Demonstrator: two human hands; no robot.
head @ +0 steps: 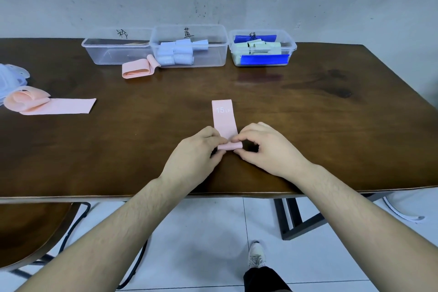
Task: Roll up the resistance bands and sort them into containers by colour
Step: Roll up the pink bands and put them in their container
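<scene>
Now: both hands pinching pink band's rolled near end.
Left hand (196,149), right hand (263,147) grip flat, matte pink band (224,121) on dark wooden surface (308,125).

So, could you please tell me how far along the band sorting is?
Done: rolled pale blue bands fill the middle container, greenish rolls the right container. In hand: both hands, left and right, are rolling a pink band. Left: two more pink bands on the table; the left container looks empty.
</scene>
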